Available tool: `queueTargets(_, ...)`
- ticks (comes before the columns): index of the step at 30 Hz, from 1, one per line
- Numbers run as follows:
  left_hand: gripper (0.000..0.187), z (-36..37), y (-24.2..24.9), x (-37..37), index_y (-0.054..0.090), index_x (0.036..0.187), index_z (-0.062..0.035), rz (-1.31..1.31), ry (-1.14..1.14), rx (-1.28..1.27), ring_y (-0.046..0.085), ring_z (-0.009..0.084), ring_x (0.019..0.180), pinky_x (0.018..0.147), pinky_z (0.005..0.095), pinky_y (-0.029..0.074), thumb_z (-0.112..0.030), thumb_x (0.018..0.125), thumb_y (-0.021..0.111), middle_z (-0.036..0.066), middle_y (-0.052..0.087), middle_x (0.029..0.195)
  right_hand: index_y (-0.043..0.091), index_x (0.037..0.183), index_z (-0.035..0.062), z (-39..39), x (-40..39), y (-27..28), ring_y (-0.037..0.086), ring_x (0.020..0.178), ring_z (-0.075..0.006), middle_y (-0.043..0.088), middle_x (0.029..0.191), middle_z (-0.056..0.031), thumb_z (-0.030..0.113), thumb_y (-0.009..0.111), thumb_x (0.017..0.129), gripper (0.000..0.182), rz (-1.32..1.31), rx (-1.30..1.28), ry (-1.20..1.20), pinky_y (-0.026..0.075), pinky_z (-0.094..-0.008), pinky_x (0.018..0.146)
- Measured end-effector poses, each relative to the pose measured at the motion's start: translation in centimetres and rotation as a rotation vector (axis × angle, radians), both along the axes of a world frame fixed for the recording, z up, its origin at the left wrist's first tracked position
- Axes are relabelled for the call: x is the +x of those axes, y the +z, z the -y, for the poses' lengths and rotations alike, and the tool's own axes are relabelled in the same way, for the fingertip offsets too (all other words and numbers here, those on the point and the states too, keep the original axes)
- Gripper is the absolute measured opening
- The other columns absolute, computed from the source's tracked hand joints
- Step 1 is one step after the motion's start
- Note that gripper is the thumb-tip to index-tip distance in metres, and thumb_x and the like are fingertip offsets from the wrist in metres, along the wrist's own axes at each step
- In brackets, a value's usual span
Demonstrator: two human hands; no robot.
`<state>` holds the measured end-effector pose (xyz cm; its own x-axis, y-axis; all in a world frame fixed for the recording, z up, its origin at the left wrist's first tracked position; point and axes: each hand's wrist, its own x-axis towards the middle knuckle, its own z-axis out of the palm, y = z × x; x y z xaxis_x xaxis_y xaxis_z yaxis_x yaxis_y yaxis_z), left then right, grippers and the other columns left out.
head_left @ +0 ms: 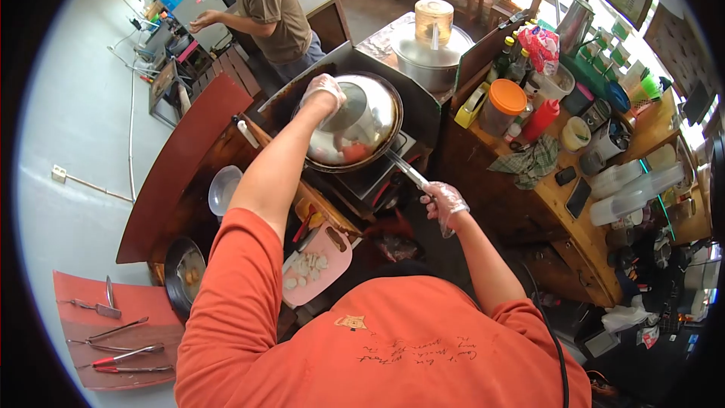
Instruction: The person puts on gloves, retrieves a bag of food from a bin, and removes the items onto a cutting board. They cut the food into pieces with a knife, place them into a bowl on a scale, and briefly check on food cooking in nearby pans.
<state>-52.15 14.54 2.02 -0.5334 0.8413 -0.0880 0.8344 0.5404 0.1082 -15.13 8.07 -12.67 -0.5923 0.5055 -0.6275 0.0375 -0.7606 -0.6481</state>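
A domed, shiny metal lid (375,130) covers a dark-rimmed pan (326,168) on the stove (381,177). My left hand (325,93), in a clear plastic glove, is closed at the lid's upper left; its grip point is hidden under the fingers. My right hand (445,205), also gloved, wraps around the end of the pan's long metal handle (408,171). Whatever is inside the pan is hidden by the lid. Below the stove, a pink cutting board (332,266) carries pale slices (305,268), with a red-handled utensil (305,221) beside it.
A large lidded pot (427,68) stands behind the stove. On the right counter are an orange-lidded tub (504,104), a red squeeze bottle (541,120) and a cloth (530,165). A small pan (185,276) and several tongs (124,355) lie left. Another person (276,23) stands beyond.
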Motion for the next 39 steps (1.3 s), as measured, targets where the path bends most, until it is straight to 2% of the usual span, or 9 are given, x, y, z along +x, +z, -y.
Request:
queueTargets(3,0.027,-2.7,-4.3,-1.5,0.073,0.099,0.001,-0.014,-0.019,-0.021,0.067,0.0349,0.107,0.09,0.041,0.056,-0.019,0.082,0.066,0.025,0.069,0.108,0.058,0.112,0.0092,-0.1,0.7,-1.0,0.048,0.052,-0.0097,0.061,0.077,-0.0043,0.022,0.066,0.092,0.025,-0.076,-0.003,-0.078,0.044,-0.0277,0.046)
queueTargets(10,0.027,-2.7,-3.6,0.2,0.073,0.106,-0.0011,0.03,0.142,-0.026,0.067,0.0353,0.109,0.09,0.0422,0.055,-0.019,0.091,0.059,0.023,0.069,0.112,0.054,0.126,0.005,-0.5,2.1,-1.4,0.056,0.06,-0.0122,0.066,0.09,-0.0076,0.027,0.064,0.094,0.04,-0.119,0.041,-0.001,0.053,-0.0306,0.051)
queueTargets(19,0.032,-2.2,-2.2,0.4,0.072,0.11,-0.0037,-0.011,0.137,-0.128,0.068,0.0346,0.107,0.091,0.0415,0.055,-0.024,0.088,0.06,0.019,0.069,0.115,0.057,0.127,0.004,-0.8,2.4,-1.8,0.066,0.077,-0.0179,0.068,0.107,-0.0121,0.031,0.061,0.095,0.042,-0.127,0.031,0.056,0.059,-0.034,0.068)
queueTargets(26,0.036,-2.6,-2.4,0.4,0.073,0.108,-0.0067,-0.034,0.149,-0.139,0.069,0.0332,0.106,0.09,0.0394,0.055,-0.033,0.085,0.064,0.016,0.071,0.113,0.061,0.124,0.0045,-1.5,2.5,-1.3,0.065,0.085,-0.0221,0.067,0.113,-0.0129,0.04,0.056,0.097,0.045,-0.06,0.068,0.042,0.058,-0.0376,0.075)
queueTargets(29,0.04,-1.9,-1.8,0.6,0.072,0.112,-0.0084,-0.024,0.128,-0.167,0.067,0.0318,0.109,0.092,0.039,0.054,-0.038,0.086,0.065,0.014,0.07,0.116,0.062,0.125,0.0029,-3.4,3.8,-0.4,0.063,0.087,-0.0223,0.066,0.116,-0.0142,0.052,0.051,0.097,0.057,0.087,0.111,-0.113,0.057,-0.0374,0.075)
queueTargets(32,0.044,0.0,-0.7,0.9,0.071,0.115,-0.0098,-0.058,0.067,-0.129,0.066,0.0307,0.11,0.095,0.0394,0.053,-0.042,0.086,0.065,0.013,0.069,0.119,0.063,0.122,0.004,-5.3,5.2,2.6,0.063,0.085,-0.0171,0.067,0.111,-0.0092,0.047,0.056,0.097,0.05,0.136,0.268,-0.387,0.055,-0.0326,0.072)
queueTargets(36,0.041,5.9,3.2,4.6,0.071,0.111,-0.0109,-0.184,-0.195,0.324,0.067,0.0317,0.103,0.091,0.0415,0.053,-0.042,0.086,0.066,0.013,0.07,0.113,0.062,0.125,0.0044,-5.5,3.9,9.1,0.064,0.088,-0.0162,0.066,0.112,-0.0088,0.04,0.057,0.098,0.045,-0.125,0.519,-0.693,0.054,-0.0302,0.076)
queueTargets(38,0.046,11.8,5.1,9.1,0.069,0.113,-0.0074,-0.006,-0.428,0.59,0.067,0.0338,0.101,0.088,0.0422,0.053,-0.043,0.084,0.069,0.018,0.069,0.112,0.047,0.142,0.0023,-3.0,0.5,13.0,0.063,0.097,-0.0214,0.06,0.126,-0.013,0.03,0.059,0.099,0.053,-0.262,0.642,-0.709,0.055,-0.0367,0.084)
queueTargets(39,0.054,14.9,6.7,11.8,0.066,0.115,-0.0019,0.236,-0.52,0.686,0.067,0.0368,0.094,0.082,0.0438,0.054,-0.043,0.08,0.074,0.02,0.069,0.103,0.041,0.146,0.0031,-1.1,-1.8,15.2,0.062,0.101,-0.0233,0.057,0.13,-0.0137,0.028,0.06,0.098,0.057,-0.349,0.651,-0.68,0.055,-0.0391,0.086)
